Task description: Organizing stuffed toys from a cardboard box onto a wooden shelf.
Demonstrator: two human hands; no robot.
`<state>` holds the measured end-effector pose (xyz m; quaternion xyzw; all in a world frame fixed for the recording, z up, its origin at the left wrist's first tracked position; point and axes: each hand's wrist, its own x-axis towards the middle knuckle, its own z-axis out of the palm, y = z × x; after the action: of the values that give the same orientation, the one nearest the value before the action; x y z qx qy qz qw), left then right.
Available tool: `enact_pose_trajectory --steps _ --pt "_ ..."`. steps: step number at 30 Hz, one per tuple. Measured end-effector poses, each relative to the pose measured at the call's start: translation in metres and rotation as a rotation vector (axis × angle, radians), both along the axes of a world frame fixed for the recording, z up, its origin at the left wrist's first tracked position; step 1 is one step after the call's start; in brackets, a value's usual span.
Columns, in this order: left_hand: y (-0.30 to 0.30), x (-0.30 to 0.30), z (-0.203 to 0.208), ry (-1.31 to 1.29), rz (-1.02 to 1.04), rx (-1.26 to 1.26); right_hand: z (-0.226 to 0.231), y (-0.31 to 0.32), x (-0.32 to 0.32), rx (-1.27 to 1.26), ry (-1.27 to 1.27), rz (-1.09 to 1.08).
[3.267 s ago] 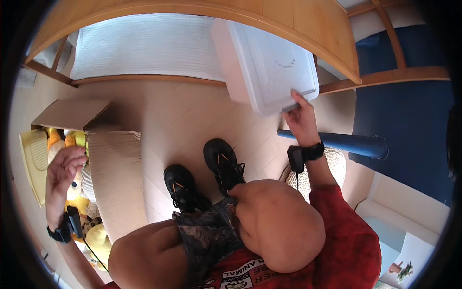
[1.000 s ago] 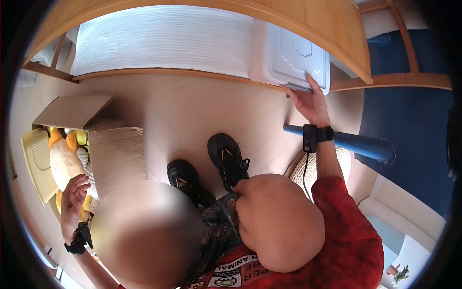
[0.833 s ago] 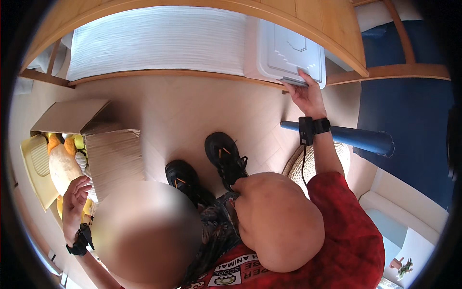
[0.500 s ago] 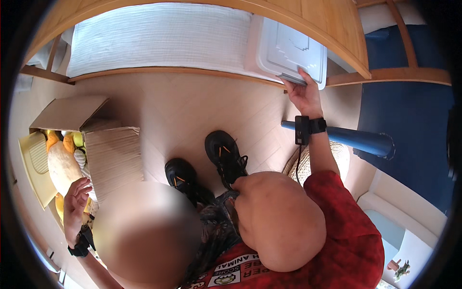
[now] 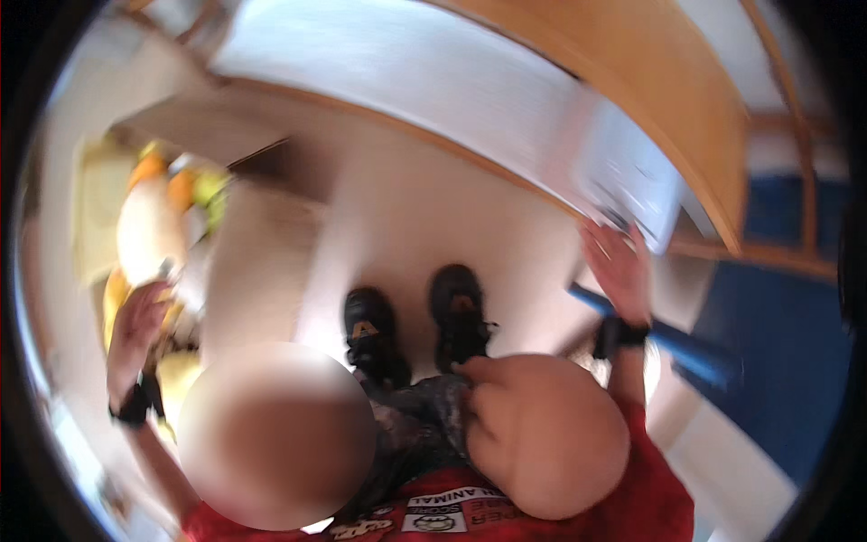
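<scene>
My right hand is stretched out at the front edge of a translucent storage box with a pale lid and a grey latch. Its fingers are extended just below the latch, and blur hides whether they touch it. On the other side, my left hand hovers at an open cardboard box full of plush toys, coloured cream, orange and yellow-green. The left fingers look loosely apart, with nothing visible in them. Each wrist wears a black band.
The storage box stands beside white bedding under a wooden panel. A blue tube-shaped leg and a dark blue surface are at the right. My black shoes stand on the pale floor, below my bare knees.
The view has turned, so the boxes sit differently and blur. My right hand has loosened from the storage box's latch. My left hand remains by the plush toys.
</scene>
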<state>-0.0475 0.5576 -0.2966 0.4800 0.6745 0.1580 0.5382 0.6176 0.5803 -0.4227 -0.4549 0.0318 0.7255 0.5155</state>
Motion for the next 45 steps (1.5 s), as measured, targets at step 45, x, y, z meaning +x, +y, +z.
enact_pose_trajectory --steps 45 --pt "0.023 -0.14 0.069 -0.241 0.767 0.499 0.0 0.021 -0.105 0.281 -0.585 0.879"
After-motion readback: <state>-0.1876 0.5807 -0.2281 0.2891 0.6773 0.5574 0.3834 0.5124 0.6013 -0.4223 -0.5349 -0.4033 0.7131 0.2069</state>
